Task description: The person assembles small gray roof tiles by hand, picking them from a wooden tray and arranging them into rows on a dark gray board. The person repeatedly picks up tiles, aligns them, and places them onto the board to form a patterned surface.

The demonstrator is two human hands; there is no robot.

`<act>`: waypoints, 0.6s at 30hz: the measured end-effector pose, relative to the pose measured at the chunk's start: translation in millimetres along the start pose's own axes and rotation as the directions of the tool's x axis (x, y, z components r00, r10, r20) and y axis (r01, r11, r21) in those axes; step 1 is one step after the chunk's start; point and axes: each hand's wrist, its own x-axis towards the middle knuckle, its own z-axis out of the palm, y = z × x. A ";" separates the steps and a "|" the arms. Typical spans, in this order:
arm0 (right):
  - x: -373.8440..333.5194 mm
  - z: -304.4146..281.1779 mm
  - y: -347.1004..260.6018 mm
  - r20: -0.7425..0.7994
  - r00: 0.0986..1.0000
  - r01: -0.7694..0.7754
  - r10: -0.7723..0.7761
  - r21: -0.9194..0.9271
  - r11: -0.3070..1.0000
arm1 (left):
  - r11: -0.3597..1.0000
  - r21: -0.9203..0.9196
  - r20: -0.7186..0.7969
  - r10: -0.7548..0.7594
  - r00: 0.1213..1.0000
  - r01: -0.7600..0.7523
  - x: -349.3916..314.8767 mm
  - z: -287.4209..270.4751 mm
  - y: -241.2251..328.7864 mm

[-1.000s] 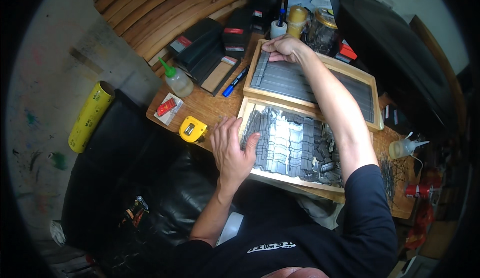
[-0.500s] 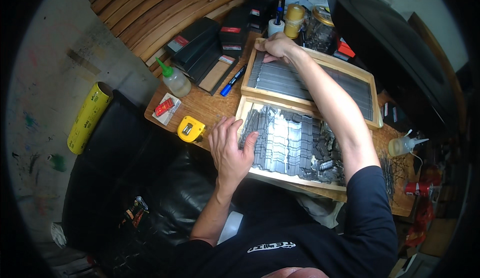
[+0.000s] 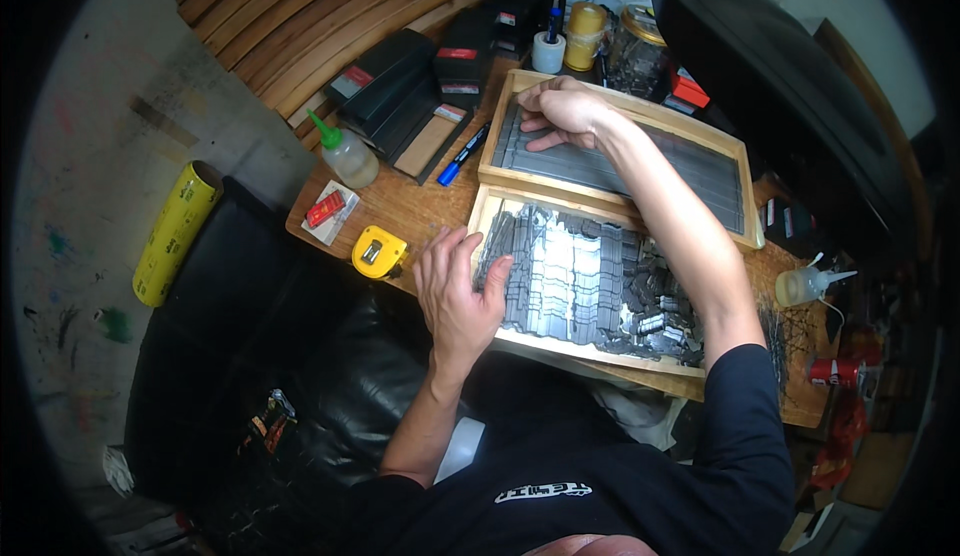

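Note:
My left hand [image 3: 455, 291] rests with its fingers apart on the left edge of the near wooden tray [image 3: 487, 218]. Rows of small dark-grey strip-like pieces [image 3: 565, 281] fill that tray, shining in the middle and jumbled towards the right. Behind it lies a second wooden tray [image 3: 742, 161], lined with long, flat grey strips [image 3: 650, 161]. Over this tray's far left part reaches my right hand [image 3: 568, 114], its fingers stretched and apart. I see nothing held in it, though its fingertips are partly hidden.
Left of the trays are a blue marker [image 3: 464, 154], a green-tipped squeeze bottle [image 3: 348, 156], a yellow tape measure [image 3: 378, 252] and black boxes [image 3: 395, 76]. A black monitor [image 3: 790, 96] looms at right. Another squeeze bottle [image 3: 800, 286] and a red can [image 3: 833, 373] stand right.
My right hand has moved slightly right and nearer from the far tray's left corner, and its fingers have spread. My left hand stays on the near tray's edge.

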 end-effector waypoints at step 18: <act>0.8 16.0 -9.2 -0.091 0.995 0.061 -0.052 0.098 0.993 | 1.000 -0.015 0.001 -0.010 1.000 0.010 -0.3 2.5 -1.2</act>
